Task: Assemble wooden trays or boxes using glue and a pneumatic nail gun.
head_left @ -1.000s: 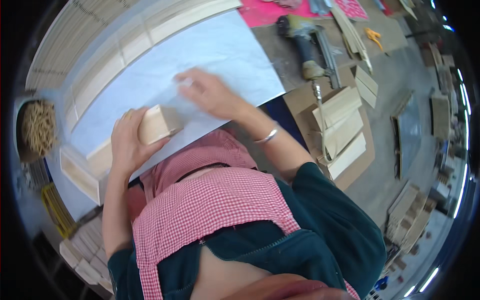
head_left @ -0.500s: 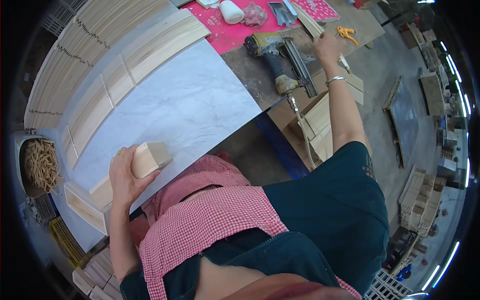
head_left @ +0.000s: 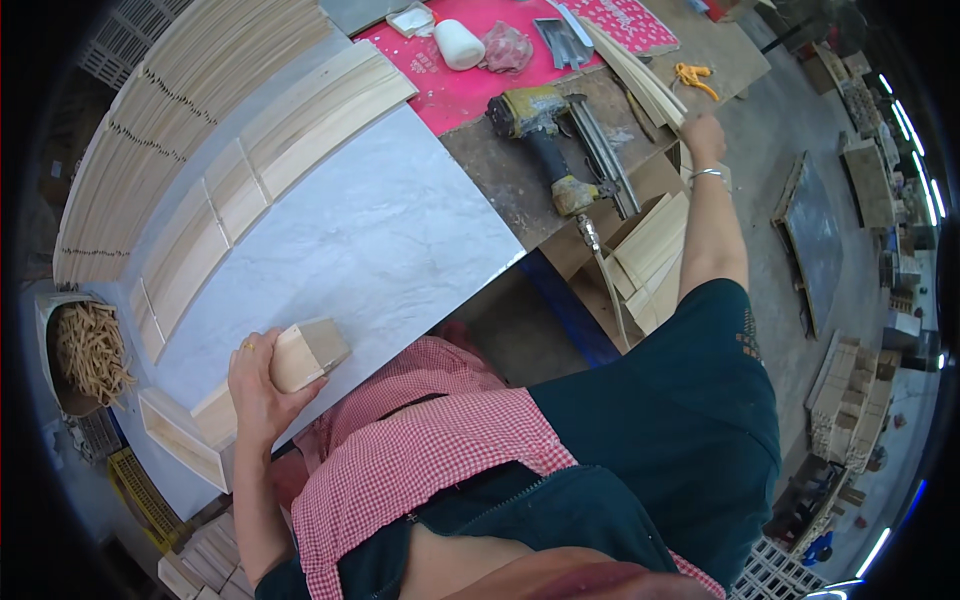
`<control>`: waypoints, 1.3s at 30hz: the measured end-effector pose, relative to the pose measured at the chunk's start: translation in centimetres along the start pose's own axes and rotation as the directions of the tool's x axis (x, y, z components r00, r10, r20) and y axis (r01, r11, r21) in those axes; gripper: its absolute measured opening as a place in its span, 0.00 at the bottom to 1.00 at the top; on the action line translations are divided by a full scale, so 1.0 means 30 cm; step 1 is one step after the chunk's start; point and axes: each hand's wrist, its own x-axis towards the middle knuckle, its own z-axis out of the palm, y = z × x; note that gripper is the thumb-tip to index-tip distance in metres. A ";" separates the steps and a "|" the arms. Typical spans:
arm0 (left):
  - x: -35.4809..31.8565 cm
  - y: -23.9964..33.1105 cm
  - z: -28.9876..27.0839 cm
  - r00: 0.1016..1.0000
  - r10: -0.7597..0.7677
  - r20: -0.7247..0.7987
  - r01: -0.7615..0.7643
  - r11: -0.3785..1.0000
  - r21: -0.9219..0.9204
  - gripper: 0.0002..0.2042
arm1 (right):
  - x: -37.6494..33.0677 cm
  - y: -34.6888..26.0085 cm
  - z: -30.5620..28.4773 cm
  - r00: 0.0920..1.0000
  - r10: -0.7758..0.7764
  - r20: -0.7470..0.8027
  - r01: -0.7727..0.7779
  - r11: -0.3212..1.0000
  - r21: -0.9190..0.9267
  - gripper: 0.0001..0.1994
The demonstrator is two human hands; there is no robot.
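On the pale marbled tabletop point(head_left: 350, 200), my left hand point(head_left: 262, 390) is wrapped round a pale narrow wooden box point(head_left: 298, 358), thumb on the near side and fingers over the far side. Part of the box is hidden under the hand. Close to my left wrist, a shallow open wooden tray point(head_left: 180, 440) lies at the table's edge. Out to the right, my right hand point(head_left: 703, 140) is closed at the near ends of several thin wooden strips point(head_left: 640, 88). Its fingertips are partly hidden. A worn nail gun point(head_left: 555, 140) with an air hose lies left of that hand.
Long thin boards point(head_left: 150, 130) are stacked at the far left, with flat boards point(head_left: 270, 175) before them. A bin of wood offcuts point(head_left: 88, 350) stands left. Orange pliers point(head_left: 695, 80) and a white spool point(head_left: 458, 45) lie on the far bench. Below is a cardboard box point(head_left: 640, 270) of wood pieces.
My right hand has moved right and nearer along the wooden strips, toward their near ends. My left hand keeps hold of the narrow wooden box; the whole view has shifted slightly.
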 end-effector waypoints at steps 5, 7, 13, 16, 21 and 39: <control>-0.005 -0.083 0.026 0.985 0.168 -0.046 -0.168 0.986 -0.008 0.35 | 0.184 0.249 0.127 0.992 -0.047 0.115 0.044 0.998 0.033 0.21; 0.004 -0.068 -0.004 0.993 0.118 0.002 -0.118 0.991 -0.065 0.34 | 0.325 0.394 0.056 0.953 -0.171 0.251 0.161 0.985 0.063 0.26; -0.010 -0.044 0.019 0.996 0.058 -0.066 -0.051 0.993 0.106 0.34 | 0.245 0.227 0.083 0.916 -0.353 0.189 0.369 0.928 -0.052 0.33; -0.030 -0.040 0.022 0.995 0.042 -0.088 -0.032 0.993 0.117 0.34 | 0.113 0.113 0.035 0.974 -0.224 -0.044 0.222 0.974 -0.049 0.29; -0.017 -0.047 0.031 0.988 0.092 -0.125 -0.077 0.990 0.119 0.34 | -0.075 0.005 -0.089 0.926 -0.214 -0.310 0.282 0.939 0.194 0.26; -0.017 -0.001 -0.026 1.000 0.004 -0.018 -0.003 0.997 0.071 0.34 | -1.369 -0.533 -0.546 0.196 -0.973 -0.124 0.708 0.053 0.704 0.25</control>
